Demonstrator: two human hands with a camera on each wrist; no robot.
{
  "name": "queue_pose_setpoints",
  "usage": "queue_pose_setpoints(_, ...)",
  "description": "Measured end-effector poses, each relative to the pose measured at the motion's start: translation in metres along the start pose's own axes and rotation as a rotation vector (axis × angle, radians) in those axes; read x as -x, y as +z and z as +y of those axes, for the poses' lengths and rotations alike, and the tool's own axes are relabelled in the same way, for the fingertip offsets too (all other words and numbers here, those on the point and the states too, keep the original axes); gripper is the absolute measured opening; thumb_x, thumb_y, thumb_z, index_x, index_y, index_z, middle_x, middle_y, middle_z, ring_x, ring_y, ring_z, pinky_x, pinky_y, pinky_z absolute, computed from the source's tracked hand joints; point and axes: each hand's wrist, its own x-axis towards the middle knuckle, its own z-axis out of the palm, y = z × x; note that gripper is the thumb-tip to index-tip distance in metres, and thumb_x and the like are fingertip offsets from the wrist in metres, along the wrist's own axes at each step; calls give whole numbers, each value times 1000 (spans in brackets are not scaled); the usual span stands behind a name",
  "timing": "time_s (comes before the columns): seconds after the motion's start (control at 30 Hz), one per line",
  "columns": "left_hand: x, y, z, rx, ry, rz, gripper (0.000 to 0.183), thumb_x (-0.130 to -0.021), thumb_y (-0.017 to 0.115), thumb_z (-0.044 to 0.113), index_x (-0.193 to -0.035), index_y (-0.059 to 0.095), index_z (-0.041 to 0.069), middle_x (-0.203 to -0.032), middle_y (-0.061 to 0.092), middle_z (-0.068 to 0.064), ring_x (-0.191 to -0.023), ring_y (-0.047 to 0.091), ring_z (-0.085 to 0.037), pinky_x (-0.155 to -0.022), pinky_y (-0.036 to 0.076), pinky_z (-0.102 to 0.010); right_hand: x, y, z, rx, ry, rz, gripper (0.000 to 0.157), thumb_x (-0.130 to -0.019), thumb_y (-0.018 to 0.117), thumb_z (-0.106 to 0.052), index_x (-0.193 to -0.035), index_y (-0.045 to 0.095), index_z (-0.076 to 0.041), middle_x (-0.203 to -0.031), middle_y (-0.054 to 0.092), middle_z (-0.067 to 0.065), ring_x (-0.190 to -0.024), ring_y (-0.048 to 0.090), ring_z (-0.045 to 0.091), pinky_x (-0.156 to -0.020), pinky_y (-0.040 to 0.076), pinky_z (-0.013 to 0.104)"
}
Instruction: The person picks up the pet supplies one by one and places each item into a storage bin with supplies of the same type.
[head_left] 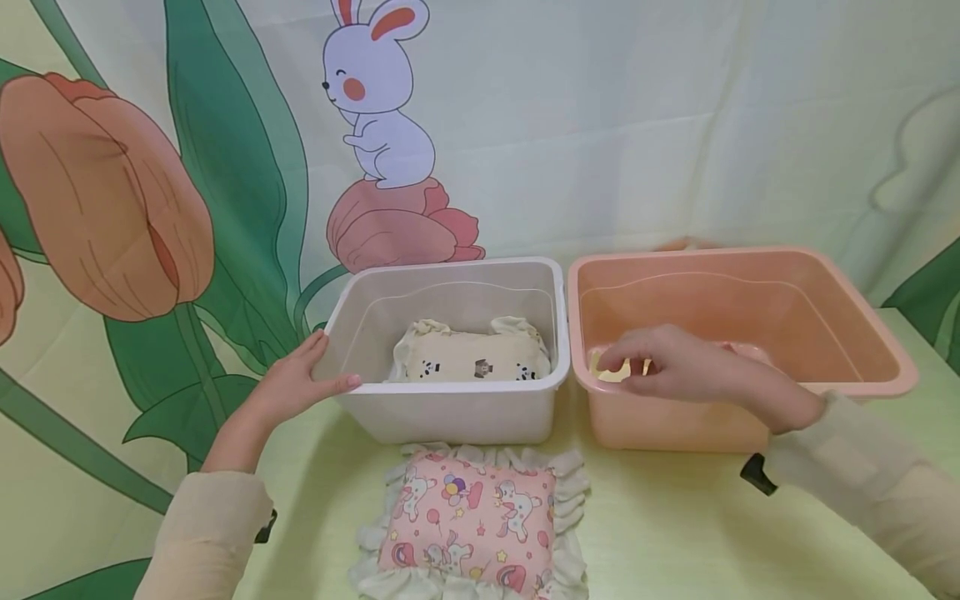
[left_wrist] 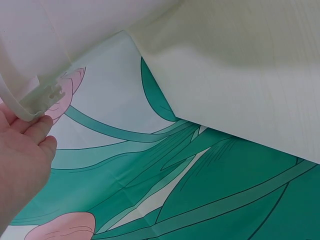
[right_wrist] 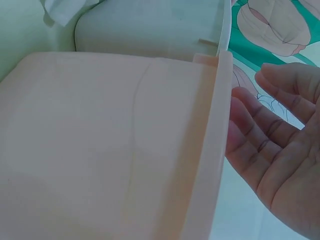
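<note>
On the left stands a white plastic bin (head_left: 457, 408) with a cream pillow (head_left: 472, 354) inside, printed with small animal faces. My left hand (head_left: 296, 383) grips its front left corner, thumb on the front rim; in the left wrist view the fingers (left_wrist: 37, 131) lie under the lip. My right hand (head_left: 675, 362) is above the near left rim of a peach plastic bin (head_left: 675, 421), fingers loosely bent, holding nothing visible. In the right wrist view some fingertips are hidden behind the rim. Below the hand, a pale yellow item (head_left: 611, 368) partly shows inside that bin.
A pink pillow (head_left: 472, 525) with unicorn prints and a white ruffle lies on the pale green table (head_left: 675, 533) before the bins. Something pink (head_left: 742, 352) lies deeper in the peach bin. A cloth backdrop (head_left: 600, 125) with a rabbit and tulips hangs behind.
</note>
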Motion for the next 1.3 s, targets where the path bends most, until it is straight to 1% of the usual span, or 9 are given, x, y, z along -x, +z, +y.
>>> queue_pose_setpoints(0.2, 2, 0, 0, 12, -7, -6, 98, -76, 53, 60, -142, 7, 3, -147, 4, -21, -129, 15, -48, -96, 22, -65, 0, 3, -2, 17, -5, 10, 22, -78, 63, -5, -100, 65, -8, -92, 63, 1, -69, 55, 5, -61, 49, 19)
queue_pose_setpoints(0.4, 3, 0, 0, 10, -11, -8, 98, -76, 53, 61, -142, 7, 2, -148, 3, -20, -129, 14, -48, -96, 22, -65, -1, 4, -7, 13, -5, 11, 22, -79, 62, -3, -100, 64, -8, -96, 62, 3, -72, 53, 7, -61, 50, 20)
queue_pose_setpoints(0.6, 4, -1, 0, 7, -6, -7, 98, -77, 52, 60, -141, 8, 2, -148, 3, -20, -129, 14, -48, -96, 21, -64, -1, 7, -13, -14, 29, -3, 23, -79, 61, -3, -102, 64, -9, -102, 62, 4, -73, 54, 8, -60, 50, 19)
queue_pose_setpoints(0.77, 3, 0, -1, 2, -4, -6, 98, -77, 52, 60, -141, 8, 2, -148, 3, -20, -129, 15, -48, -96, 22, -64, -2, 10, -18, -46, 38, -21, 24, -80, 60, -3, -103, 64, -10, -101, 62, 4, -70, 53, 7, -61, 50, 20)
queue_pose_setpoints(0.9, 2, 0, -1, 0, 4, -4, 97, -77, 52, 60, -141, 8, 2, -148, 3, -20, -129, 15, -48, -97, 22, -64, -2, 13, -22, -56, 62, -32, 26, -81, 60, -5, -105, 64, -13, -98, 61, 0, -70, 52, 7, -61, 50, 20)
queue_pose_setpoints(1.0, 1, 0, -1, 3, 2, -6, 98, -77, 52, 60, -142, 7, 2, -148, 3, -20, -129, 15, -48, -97, 22, -64, -2, 16, -23, -45, 43, -24, 26, -81, 60, -5, -104, 64, -14, -96, 61, -2, -72, 52, 6, -62, 49, 20)
queue_pose_setpoints(1.13, 1, 0, -1, 4, -6, -9, 98, -77, 52, 61, -142, 6, 3, -148, 3, -20, -129, 15, -48, -96, 22, -65, -3, 21, -23, -33, -4, -9, 27, -80, 58, -1, -102, 65, -13, -96, 61, -1, -73, 52, 5, -62, 49, 19)
queue_pose_setpoints(1.3, 0, 0, -1, 7, -2, -8, 98, -76, 52, 61, -142, 7, 3, -148, 3, -19, -129, 15, -48, -96, 22, -65, -4, 26, -24, -42, -16, 7, 29, -78, 57, 2, -102, 64, -12, -94, 60, -2, -76, 53, 7, -63, 50, 18)
